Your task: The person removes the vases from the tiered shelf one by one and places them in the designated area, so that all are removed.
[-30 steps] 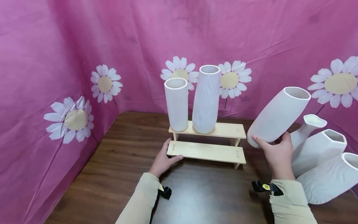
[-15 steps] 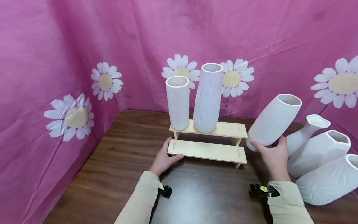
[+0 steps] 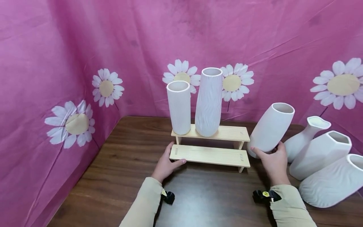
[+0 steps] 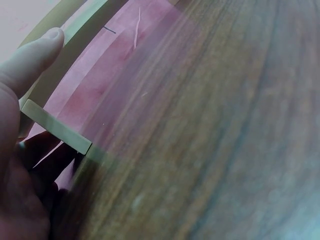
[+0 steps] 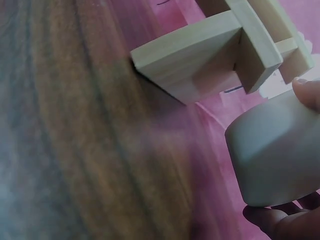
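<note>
On the bench (image 3: 122, 164), the two-tier stand (image 3: 210, 155) looks only partly filled: you have the tall swirled vase (image 3: 209, 104) and the shorter ribbed vase (image 3: 179, 110) upright on its upper tier, while nothing stands on the lower one. Four vases remain off it. The smooth vase (image 3: 270, 129) is in hand just beside the stand's right end, leaning right; whether its base touches the bench you cannot tell. Farther right are the wavy vase (image 3: 326, 183), faceted vase (image 3: 317, 157) and flared-neck vase (image 3: 300, 140), seemingly untouched. Your right grip (image 3: 273, 162) grasps the smooth vase low down, and your left grip (image 3: 166, 162) holds the lower tier's left end, thumb over its front edge, probably steadying it.
</note>
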`<state>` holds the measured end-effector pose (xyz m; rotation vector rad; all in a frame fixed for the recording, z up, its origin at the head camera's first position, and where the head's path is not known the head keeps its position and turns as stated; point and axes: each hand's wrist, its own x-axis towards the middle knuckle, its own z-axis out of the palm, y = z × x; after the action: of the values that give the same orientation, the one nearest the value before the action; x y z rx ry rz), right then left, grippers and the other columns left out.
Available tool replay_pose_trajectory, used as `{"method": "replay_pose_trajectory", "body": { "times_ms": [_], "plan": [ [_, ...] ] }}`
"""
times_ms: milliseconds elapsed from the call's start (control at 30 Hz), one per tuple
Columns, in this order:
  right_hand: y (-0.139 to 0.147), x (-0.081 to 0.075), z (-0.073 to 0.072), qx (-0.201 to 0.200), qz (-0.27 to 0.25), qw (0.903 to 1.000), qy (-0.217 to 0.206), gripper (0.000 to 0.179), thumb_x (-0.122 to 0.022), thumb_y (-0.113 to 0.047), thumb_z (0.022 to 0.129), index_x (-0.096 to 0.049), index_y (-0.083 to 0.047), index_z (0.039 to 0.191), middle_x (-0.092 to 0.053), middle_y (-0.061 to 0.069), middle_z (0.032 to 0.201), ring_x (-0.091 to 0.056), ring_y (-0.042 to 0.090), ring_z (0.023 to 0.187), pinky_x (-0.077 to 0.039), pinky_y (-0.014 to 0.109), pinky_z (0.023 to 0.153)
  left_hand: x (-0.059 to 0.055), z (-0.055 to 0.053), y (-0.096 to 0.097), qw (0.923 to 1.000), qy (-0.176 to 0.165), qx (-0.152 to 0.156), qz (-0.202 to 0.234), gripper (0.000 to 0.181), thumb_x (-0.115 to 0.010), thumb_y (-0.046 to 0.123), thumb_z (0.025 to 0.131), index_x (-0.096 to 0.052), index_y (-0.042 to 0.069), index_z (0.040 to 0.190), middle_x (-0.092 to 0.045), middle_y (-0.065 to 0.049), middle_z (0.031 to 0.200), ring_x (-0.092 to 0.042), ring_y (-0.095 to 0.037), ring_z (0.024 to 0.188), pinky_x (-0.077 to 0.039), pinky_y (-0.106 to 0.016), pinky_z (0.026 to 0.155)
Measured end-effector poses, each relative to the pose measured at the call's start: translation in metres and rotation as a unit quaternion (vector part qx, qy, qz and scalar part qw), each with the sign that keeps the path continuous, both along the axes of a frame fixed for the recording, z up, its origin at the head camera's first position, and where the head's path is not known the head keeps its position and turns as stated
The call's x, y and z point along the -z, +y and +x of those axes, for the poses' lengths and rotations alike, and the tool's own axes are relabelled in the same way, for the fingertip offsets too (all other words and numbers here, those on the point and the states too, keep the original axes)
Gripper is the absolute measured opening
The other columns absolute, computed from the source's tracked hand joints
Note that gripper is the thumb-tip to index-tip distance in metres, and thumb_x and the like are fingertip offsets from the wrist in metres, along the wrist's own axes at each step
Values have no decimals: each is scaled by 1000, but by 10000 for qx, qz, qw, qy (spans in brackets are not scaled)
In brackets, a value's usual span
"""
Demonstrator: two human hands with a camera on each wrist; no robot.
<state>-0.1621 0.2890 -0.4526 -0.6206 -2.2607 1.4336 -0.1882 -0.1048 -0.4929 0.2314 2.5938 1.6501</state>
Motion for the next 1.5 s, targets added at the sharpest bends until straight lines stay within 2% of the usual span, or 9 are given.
{"method": "replay_pose_trajectory", "body": {
  "times_ms": [267,433,733,1000,1167,1500],
  "plan": [
    [-2,10,-5,51,-239,9997,-41,93,-88,-28,77,-35,-5,150,-47,11,141,-46,25,126,-37,33,107,-2,-2,-3,9999,115,-38,-8,103,-85,43,80,-26,15,159,-46,-16,151,-43,-32,138,-35,-53,112],
    [-2,13,-7,59,-297,9995,-97,94,-88,-28,78,-34,-8,151,-45,9,143,-45,23,127,-36,32,108,0,-3,-3,9999,124,-33,-10,103,-85,42,80,-26,16,159,-47,-16,151,-43,-31,138,-35,-52,112],
    [-2,16,-5,-156,-182,9996,-131,95,-87,-25,79,-29,-7,154,-43,11,145,-44,24,127,-37,33,107,2,-4,-1,9999,156,8,12,104,-86,42,79,-26,13,159,-46,-14,151,-43,-30,138,-35,-51,112],
    [0,17,-8,-292,-159,9993,-169,97,-86,-24,80,-25,-7,155,-40,12,148,-42,25,131,-36,34,110,-1,-6,-3,9999,125,-15,-55,104,-86,42,79,-26,14,159,-47,-15,150,-44,-30,138,-35,-51,113],
    [3,17,-9,-367,-143,9992,-48,96,-85,-23,81,-25,-7,154,-40,11,147,-42,24,130,-36,31,109,-2,-9,-2,9998,193,-6,-73,103,-86,43,79,-26,15,159,-47,-16,150,-43,-31,138,-34,-51,113],
    [5,24,-10,-476,-172,9987,-59,93,-83,-22,84,-25,-7,155,-40,11,148,-42,23,130,-37,28,107,-4,-4,-3,10000,29,-22,-75,104,-85,43,79,-25,16,160,-45,-14,152,-41,-29,139,-34,-51,113]
  ]
}}
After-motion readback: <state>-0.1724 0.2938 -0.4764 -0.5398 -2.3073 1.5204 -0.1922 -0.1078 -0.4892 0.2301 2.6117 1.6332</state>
